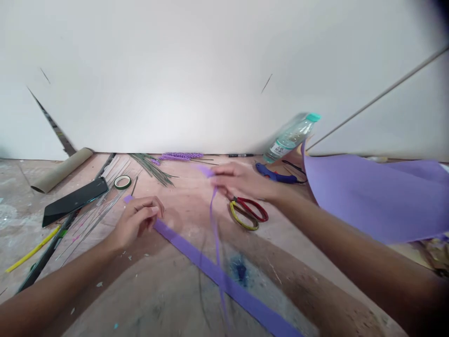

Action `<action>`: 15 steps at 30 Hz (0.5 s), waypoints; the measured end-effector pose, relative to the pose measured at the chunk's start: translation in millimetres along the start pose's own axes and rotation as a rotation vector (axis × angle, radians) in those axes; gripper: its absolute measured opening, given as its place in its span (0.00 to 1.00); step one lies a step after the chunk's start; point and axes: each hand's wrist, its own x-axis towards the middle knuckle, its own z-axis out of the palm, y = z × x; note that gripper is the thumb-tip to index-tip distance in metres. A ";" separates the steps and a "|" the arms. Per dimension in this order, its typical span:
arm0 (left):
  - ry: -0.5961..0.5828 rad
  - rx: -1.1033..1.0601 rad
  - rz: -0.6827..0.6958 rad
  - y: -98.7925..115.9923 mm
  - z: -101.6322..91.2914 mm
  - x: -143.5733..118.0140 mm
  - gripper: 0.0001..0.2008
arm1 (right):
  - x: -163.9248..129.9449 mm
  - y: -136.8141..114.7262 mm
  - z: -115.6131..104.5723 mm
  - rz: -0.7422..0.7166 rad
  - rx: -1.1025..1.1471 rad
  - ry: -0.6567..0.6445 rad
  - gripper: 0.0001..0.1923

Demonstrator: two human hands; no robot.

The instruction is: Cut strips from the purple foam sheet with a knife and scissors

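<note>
My left hand [138, 220] is closed on the end of a long flat purple strip [191, 252], which runs down to the right across the table; a short purple end shows past the fingers. Held between the fingers and thumb of my right hand [238, 180] is a second purple strip [215, 229], hanging down and crossing in front of the first. Its upper end pokes out beyond my fingertips. Just below my right hand lie scissors [249, 213] with one red and one yellow handle. Their blades are mostly hidden by the hand.
To the left are a phone [75, 200], a tape roll [122, 182], a cardboard tube [63, 171] and thin wires. Green stems [152, 168] and purple flower spikes [182, 156] lie along the wall. A bottle [291, 140], a blue glue gun [275, 174] and a purple sheet [372, 196] are right.
</note>
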 end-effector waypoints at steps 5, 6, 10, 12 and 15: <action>-0.088 0.191 -0.051 -7.3 6.1 2.3 0.14 | 46.8 73.9 -70.1 0.184 -0.299 0.159 0.15; -0.101 0.228 -0.044 -7.8 7.1 2.4 0.14 | 52.6 84.4 -71.7 0.194 -0.332 0.164 0.17; -0.139 0.366 0.009 -9.3 7.8 2.6 0.14 | 59.2 102.6 -51.0 0.134 -0.405 0.264 0.19; -0.162 0.428 0.037 -10.3 7.1 2.2 0.14 | 53.1 98.5 -35.9 0.094 -0.433 0.359 0.19; -0.202 0.503 0.079 -11.1 6.7 1.0 0.12 | 35.6 84.5 -18.3 0.064 -0.486 0.440 0.17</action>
